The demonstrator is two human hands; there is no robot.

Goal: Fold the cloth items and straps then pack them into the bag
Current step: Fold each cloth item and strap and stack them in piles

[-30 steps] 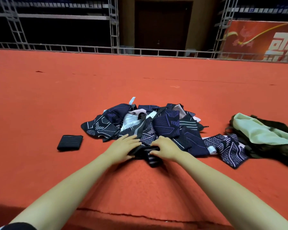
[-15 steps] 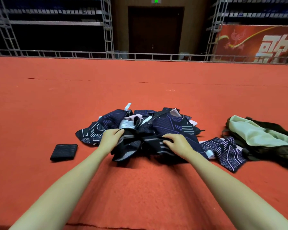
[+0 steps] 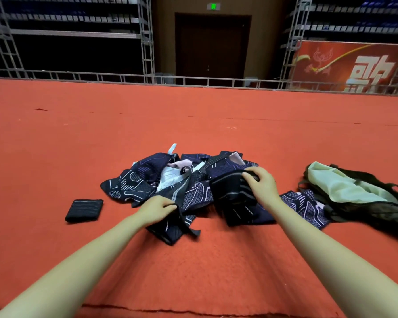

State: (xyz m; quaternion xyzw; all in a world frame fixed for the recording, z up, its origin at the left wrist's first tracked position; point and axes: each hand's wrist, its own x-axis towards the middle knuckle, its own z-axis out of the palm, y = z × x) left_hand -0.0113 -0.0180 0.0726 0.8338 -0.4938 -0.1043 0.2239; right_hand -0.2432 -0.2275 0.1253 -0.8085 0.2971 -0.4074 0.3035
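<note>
Two bare forearms reach forward over the red carpet [image 3: 55, 138] to a pile of cloths [image 3: 147, 180], the landmark here. At the pile's near edge the left hand [image 3: 155, 211] has its fingers curled round a dark strap [image 3: 180, 198]; over the pile's right part the right hand [image 3: 261, 187] pinches the top of a black striped cloth [image 3: 233, 193], lifted. Left of the pile lies a folded cloth [image 3: 84, 210], and right of it the bag [image 3: 354, 198], its mouth open.
</note>
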